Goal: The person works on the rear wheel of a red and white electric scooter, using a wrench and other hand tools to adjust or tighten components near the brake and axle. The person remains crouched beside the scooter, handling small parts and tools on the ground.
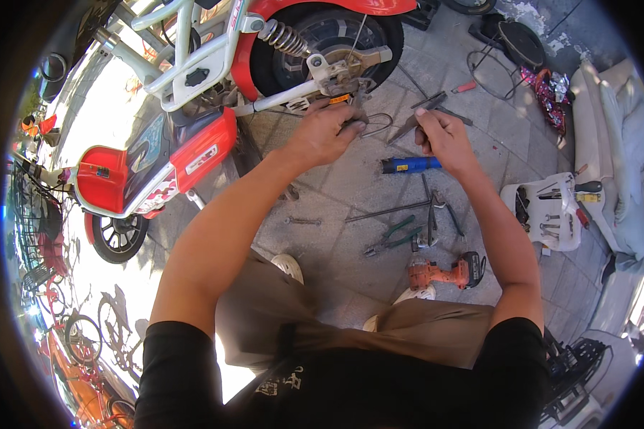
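My left hand (pixel 330 131) is at the rear axle area (pixel 338 78) of a red and white electric scooter (pixel 204 153). Its fingers are curled by the hub parts; whether they grip anything is hidden. Just right of it, a thin looped cable (pixel 378 126) is visible. My right hand (pixel 444 138) has bent fingers, its thumb over a dark, pointed metal tool (pixel 402 132); a firm hold cannot be made out. Other dark tool parts (pixel 455 115) extend beyond that hand. Beneath its fingers lies a blue cylindrical tool (pixel 410 165) on the paving.
Green-handled pliers (pixel 400 233), a metal rod (pixel 381 212), a bolt (pixel 302 220) and an orange cordless power tool (pixel 445 272) lie nearer me. At right, a white plastic tray (pixel 568 236) holds tools beside a cushioned seat (pixel 595 128). The scooter's rear tire (pixel 392 43) stands ahead.
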`<state>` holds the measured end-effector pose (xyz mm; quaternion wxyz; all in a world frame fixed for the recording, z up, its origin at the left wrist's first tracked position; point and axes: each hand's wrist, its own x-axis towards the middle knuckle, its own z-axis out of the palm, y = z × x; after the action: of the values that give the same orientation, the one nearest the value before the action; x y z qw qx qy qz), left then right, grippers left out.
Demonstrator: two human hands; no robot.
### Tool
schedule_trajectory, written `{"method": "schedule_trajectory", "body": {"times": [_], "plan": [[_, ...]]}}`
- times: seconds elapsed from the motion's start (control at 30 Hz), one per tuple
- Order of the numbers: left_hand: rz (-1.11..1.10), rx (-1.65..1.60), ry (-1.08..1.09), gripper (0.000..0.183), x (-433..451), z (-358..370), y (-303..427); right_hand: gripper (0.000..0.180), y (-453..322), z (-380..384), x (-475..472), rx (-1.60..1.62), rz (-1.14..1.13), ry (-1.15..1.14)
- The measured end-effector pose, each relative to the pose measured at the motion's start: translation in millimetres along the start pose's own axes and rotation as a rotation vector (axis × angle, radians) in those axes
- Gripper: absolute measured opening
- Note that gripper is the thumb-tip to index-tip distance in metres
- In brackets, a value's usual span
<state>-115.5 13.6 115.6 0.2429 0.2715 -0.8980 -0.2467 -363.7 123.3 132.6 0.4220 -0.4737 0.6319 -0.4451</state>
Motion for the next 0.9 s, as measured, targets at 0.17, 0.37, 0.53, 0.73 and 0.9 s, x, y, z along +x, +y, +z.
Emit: {"method": "schedule_trajectory", "body": {"times": [0.17, 0.37, 0.53, 0.73, 0.9], "plan": [[0.032, 0.043, -0.024, 0.022, -1, 1, -6, 0.036, -5, 2, -7, -0.585, -0.657, 0.035], [0.001, 0.034, -0.104, 0.02, -2, 2, -9, 0.04, 0, 15, 5, -0.912, -1.083, 0.098], [0.028, -0.034, -0.107, 0.016, -5, -2, -7, 0.027, 4, 17, 10, -0.867, -1.169, 0.028], [0.069, -0.049, -0.046, 0.014, -7, -4, -6, 0.022, 13, 54, -11, -0.003, -0.127, 0.027], [0.06, 0.021, -0.056, 0.015, -11, -4, 2, 0.03, 1, 63, -16, 0.671, 0.483, 0.015]]}}
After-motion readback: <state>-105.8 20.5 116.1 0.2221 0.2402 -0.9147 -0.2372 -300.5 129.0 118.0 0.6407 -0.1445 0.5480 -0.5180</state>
